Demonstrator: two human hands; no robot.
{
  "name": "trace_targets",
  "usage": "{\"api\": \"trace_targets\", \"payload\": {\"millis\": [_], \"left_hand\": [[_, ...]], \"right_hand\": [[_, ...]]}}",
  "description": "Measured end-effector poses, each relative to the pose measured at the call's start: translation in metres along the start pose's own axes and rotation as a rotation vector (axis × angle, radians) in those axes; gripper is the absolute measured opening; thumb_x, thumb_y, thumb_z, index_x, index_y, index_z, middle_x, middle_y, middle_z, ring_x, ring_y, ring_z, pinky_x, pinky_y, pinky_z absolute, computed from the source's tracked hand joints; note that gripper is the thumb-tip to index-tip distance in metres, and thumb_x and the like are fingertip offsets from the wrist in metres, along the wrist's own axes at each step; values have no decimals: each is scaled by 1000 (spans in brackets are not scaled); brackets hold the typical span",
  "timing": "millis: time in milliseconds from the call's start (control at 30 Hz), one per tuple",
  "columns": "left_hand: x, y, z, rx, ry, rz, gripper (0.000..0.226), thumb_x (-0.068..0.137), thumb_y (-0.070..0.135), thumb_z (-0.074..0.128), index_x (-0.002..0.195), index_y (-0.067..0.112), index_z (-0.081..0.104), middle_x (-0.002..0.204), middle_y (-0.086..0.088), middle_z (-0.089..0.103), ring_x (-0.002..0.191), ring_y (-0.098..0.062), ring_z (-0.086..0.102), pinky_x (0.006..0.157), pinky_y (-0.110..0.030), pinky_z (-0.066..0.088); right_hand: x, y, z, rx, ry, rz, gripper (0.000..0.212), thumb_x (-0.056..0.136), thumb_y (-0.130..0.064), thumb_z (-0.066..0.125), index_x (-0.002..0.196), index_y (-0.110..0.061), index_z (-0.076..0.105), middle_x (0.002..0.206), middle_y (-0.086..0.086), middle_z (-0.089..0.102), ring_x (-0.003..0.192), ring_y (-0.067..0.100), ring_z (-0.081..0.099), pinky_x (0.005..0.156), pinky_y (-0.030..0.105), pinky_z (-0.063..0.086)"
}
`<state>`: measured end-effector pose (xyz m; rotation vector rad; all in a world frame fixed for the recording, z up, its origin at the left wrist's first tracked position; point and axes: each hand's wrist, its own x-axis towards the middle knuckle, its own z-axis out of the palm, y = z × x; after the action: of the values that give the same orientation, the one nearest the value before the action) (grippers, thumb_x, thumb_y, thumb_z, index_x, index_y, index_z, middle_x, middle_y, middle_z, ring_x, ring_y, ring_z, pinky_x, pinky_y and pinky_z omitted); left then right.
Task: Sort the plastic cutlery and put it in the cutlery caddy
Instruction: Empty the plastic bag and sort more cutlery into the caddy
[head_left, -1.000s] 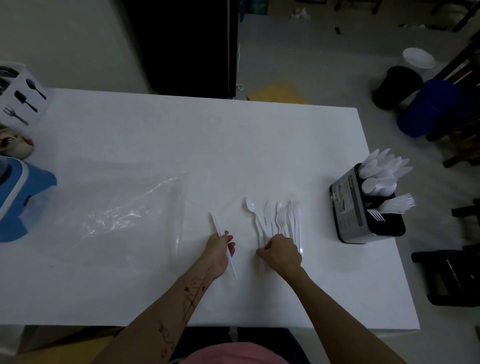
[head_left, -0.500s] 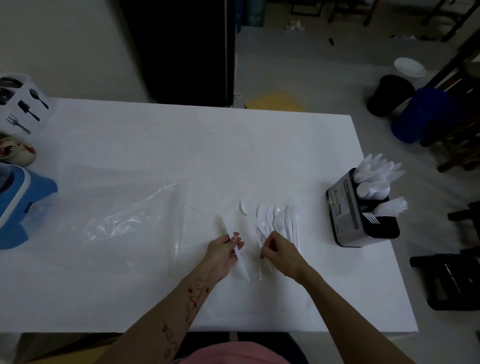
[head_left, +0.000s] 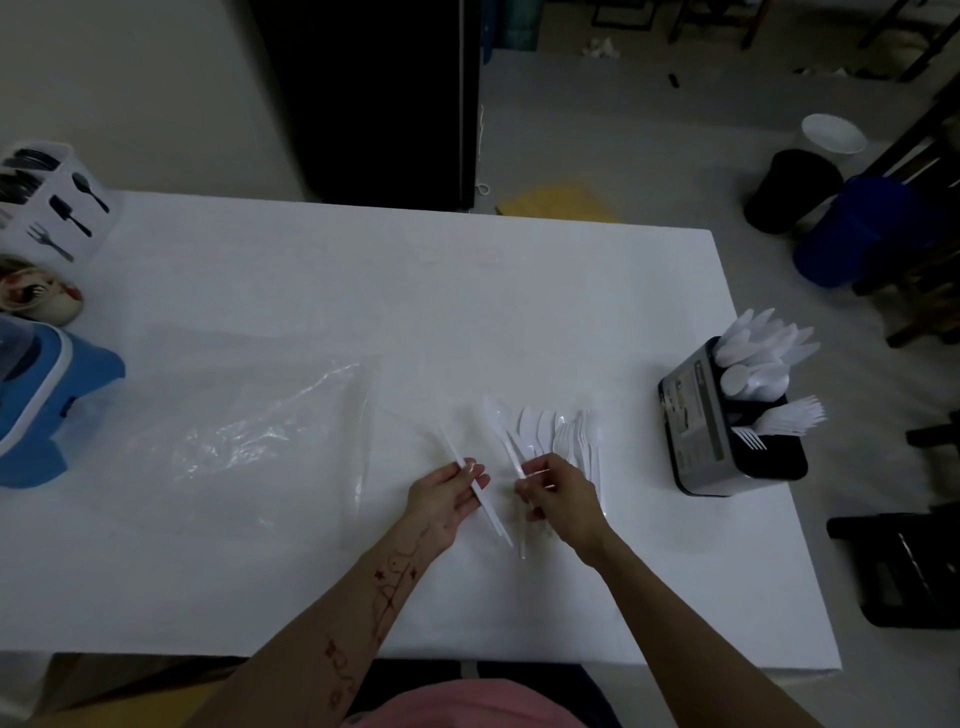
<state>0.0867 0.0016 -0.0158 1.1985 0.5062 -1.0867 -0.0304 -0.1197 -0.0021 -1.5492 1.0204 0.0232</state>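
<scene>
A white plastic knife (head_left: 470, 480) lies slanted in my left hand (head_left: 444, 493), held near its middle just above the white table (head_left: 363, 280). My right hand (head_left: 558, 491) pinches the handle of a white plastic spoon (head_left: 501, 428) whose bowl points away from me. Right of it, a row of white spoons and forks (head_left: 569, 434) lies side by side on the table. The cutlery caddy (head_left: 696, 426), black and silver, stands near the table's right edge. It holds upright white knives, spoons and forks.
A clear plastic bag (head_left: 249, 431) lies flat to the left of my hands. A blue container (head_left: 47, 405), a small bowl (head_left: 39, 299) and a white box with cutlery pictures (head_left: 52, 208) sit at the table's left end. Bins and dark furniture stand on the floor beyond the right edge.
My right hand has lifted off the row of cutlery and taken hold of one spoon by its handle. My left hand still holds the knife, shifted slightly toward the right hand.
</scene>
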Motion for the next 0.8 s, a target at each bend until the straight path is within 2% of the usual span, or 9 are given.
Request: {"api": "trace_targets", "payload": {"millis": [133,300,367,433,533,633,800], "left_hand": [[1,0,0,-19,-10,14,18,88,-2,61,106,-3,62,99,-14,68,90,-23,67,70,-30,59],[3,-1,0,-80,-24,-1,8,91,-1,57,98,-4,60,94,-16,65,86,-23,64,63,-29,61],[6,-1,-1,-99,-16,-8,11,91,-1,56,101,-6,58,96,-17,65,87,-24,64,68,-33,61],[8,-1,0,-119,-3,-5,16,92,-2,55,107,-9,55,98,-17,64,89,-25,64,80,-40,56],[11,0,-1,-179,34,23,19,92,-5,53,110,-9,54,98,-18,62,88,-25,63,90,-42,47],[10,-1,-1,-135,24,47,15,92,-6,53,107,-9,55,99,-19,63,90,-26,63,91,-42,48],[5,-2,-1,-73,-19,44,10,91,-7,53,101,-8,56,97,-20,63,89,-28,63,91,-41,47]], "right_hand": [[2,4,2,-180,22,-95,8,82,-14,76,88,-14,71,78,2,68,65,12,63,47,20,52],[-1,8,5,-273,-30,-161,8,80,-21,79,87,-20,77,76,-8,72,67,11,68,56,24,57],[-3,7,5,-231,-83,-155,11,83,-19,77,93,-18,77,80,-6,72,67,13,70,53,22,56],[-5,6,5,-196,-125,-155,16,84,-18,75,100,-18,77,85,-7,73,69,11,71,54,20,55],[-4,7,5,-145,-172,-139,29,81,-10,77,109,-18,75,98,-5,74,77,11,72,68,24,60],[-2,12,5,-171,-162,-159,38,79,-5,77,115,-16,72,101,0,76,82,11,73,85,29,59],[-1,7,5,-232,-219,-202,45,71,-21,85,114,-20,73,103,-5,76,89,7,70,88,22,55]]}}
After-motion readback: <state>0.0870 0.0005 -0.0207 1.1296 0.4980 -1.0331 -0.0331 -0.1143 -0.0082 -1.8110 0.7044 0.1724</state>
